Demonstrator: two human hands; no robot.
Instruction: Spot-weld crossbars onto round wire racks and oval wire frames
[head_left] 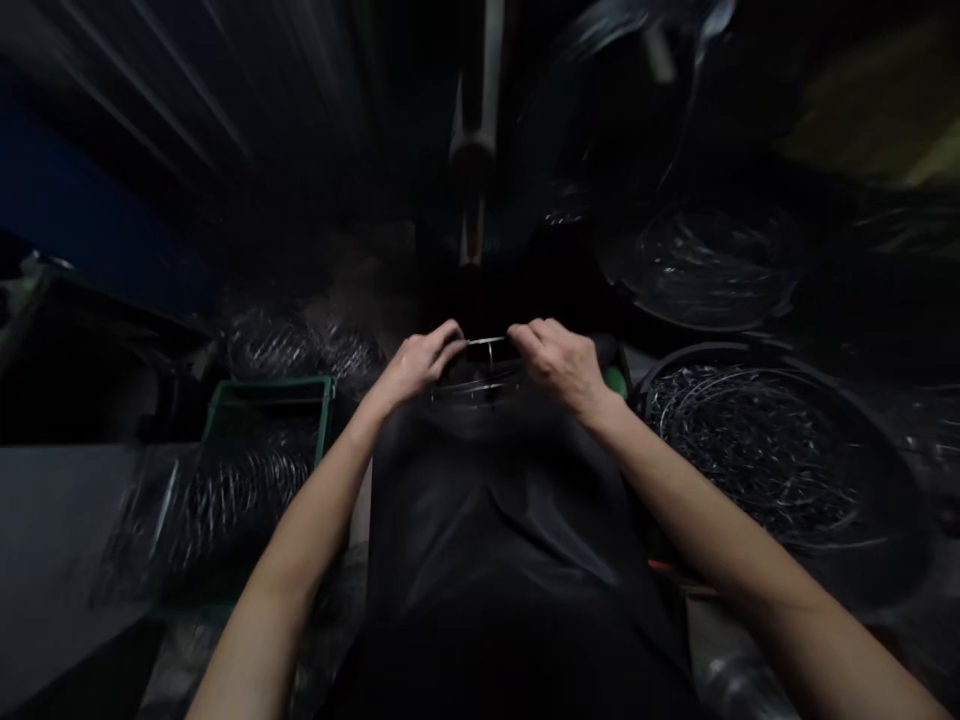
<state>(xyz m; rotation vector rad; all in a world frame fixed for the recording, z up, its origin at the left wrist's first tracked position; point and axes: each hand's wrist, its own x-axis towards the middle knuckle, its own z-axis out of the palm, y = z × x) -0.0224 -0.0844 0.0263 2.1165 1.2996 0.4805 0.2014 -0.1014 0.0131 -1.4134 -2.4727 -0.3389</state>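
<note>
Between my two hands stretches a thin, shiny metal wire piece (489, 342), with a short prong hanging from its middle. My left hand (424, 365) pinches its left end between thumb and fingers. At the other end, the closed fingers of my right hand (559, 362) grip it; their tips are partly hidden. Beneath the hands, more thin wires (480, 385) lie across the top of a dark apron (495, 520) over my lap. The dim, blurred picture does not show the piece's full shape.
On the left stands a green crate (328, 420) with many bent wire pieces (240, 490). A wide black tub (892, 480) of small metal pieces is on the right, with another round container (705, 325) behind it. A dark machine part (472, 150) comes down ahead.
</note>
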